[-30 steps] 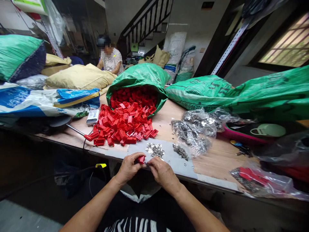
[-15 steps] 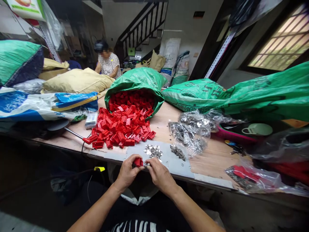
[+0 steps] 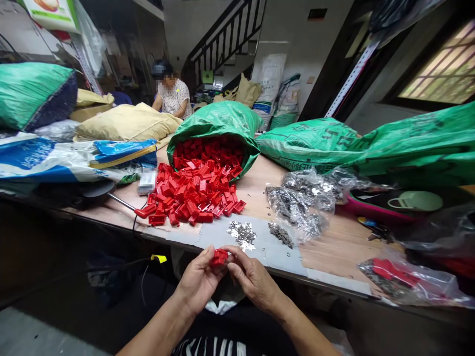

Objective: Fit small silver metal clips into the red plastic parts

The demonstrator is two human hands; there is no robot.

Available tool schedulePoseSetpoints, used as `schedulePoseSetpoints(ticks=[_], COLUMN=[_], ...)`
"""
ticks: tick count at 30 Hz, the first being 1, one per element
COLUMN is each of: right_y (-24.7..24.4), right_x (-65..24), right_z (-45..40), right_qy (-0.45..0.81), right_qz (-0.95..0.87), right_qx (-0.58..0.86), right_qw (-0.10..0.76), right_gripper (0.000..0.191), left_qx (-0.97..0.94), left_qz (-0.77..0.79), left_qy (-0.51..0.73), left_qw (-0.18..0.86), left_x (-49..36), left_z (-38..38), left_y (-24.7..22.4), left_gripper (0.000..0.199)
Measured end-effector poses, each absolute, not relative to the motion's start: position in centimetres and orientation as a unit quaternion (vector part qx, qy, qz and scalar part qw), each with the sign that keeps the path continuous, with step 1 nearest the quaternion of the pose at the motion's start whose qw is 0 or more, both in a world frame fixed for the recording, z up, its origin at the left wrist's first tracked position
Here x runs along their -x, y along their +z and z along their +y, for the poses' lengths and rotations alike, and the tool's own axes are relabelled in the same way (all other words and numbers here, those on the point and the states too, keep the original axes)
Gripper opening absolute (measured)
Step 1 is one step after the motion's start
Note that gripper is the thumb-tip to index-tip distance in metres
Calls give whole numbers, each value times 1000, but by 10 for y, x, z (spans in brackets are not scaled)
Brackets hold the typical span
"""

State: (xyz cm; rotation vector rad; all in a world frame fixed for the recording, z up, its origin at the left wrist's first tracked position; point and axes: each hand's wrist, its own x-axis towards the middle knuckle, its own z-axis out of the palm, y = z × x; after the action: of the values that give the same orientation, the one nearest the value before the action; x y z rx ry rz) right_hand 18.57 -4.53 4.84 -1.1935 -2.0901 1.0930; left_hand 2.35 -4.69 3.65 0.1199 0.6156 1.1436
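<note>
Just in front of the table edge, my left hand (image 3: pixel 200 278) holds a small red plastic housing (image 3: pixel 219 256) between thumb and fingers, palm turned partly up. My right hand (image 3: pixel 254 282) meets it from the other side, its curled fingers gripping the housing's right end. Whether a small metal piece sits inside the housing cannot be made out. Right beyond my hands lie a scatter of shiny flat metal pieces (image 3: pixel 242 234) and a smaller pile of darker metal parts (image 3: pixel 281 234). A heap of red housings (image 3: pixel 193 193) spills from a green woven sack (image 3: pixel 218 118).
Clear plastic bags of metal parts (image 3: pixel 297 202) lie right of the piles. Farther right are a pink-rimmed tray (image 3: pixel 374 205) with a pale cup (image 3: pixel 415 200), and a bag with red and metal pieces (image 3: pixel 404 277). Full sacks (image 3: pixel 126 122) line the back. Another person (image 3: pixel 174 94) sits beyond.
The red housing has been turned in my hands. My left palm has rolled upward, and my right fingers have moved from a thin metal bit at its end onto the housing. The view shifted slightly.
</note>
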Motion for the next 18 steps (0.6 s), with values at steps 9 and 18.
schedulePoseSetpoints(ticks=[9,18], right_y=[47,33], right_x=[-188,-182], right_z=[-48,-48], right_qy=[405,292], right_qz=[-756,-775], right_qx=[438,483], right_qw=[270,286], right_gripper=[32,31], left_qx=[35,21], left_qz=[280,286], left_qy=[514,534], left_qw=[810,795], left_x=[-33,-39], left_z=[-50,-53], left_y=[41,28], left_gripper=[31,25])
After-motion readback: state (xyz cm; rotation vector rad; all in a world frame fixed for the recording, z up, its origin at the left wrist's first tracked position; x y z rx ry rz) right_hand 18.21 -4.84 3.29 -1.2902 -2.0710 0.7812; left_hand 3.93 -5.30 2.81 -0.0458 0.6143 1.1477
